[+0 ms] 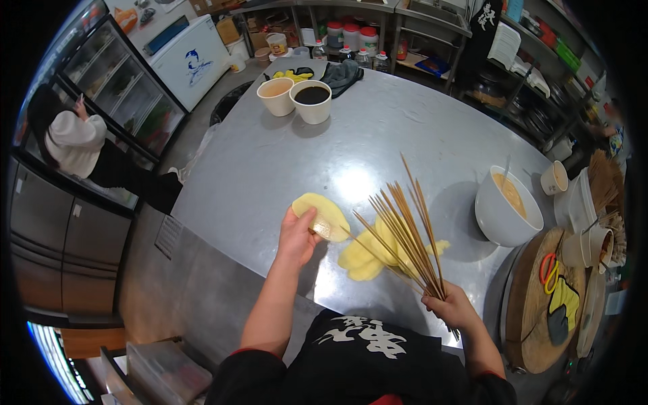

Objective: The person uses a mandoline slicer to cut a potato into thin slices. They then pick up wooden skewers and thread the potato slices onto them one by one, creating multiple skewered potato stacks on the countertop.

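My left hand grips a thin oval yellow slice, perhaps potato, with the thumb on its upper face. In my right hand is a bundle of long thin wooden skewers, fanned out with their tips towards the far left. One skewer's tip reaches the right edge of the held slice; whether it pierces the slice I cannot tell. More yellow slices lie overlapping on the steel table, partly hidden behind the skewers.
A white bowl of tan sauce stands at the right, near a round wooden chopping board bearing scissors and a glove. Two paper tubs with liquid stand at the far left. Another person stands by the glass-door fridge.
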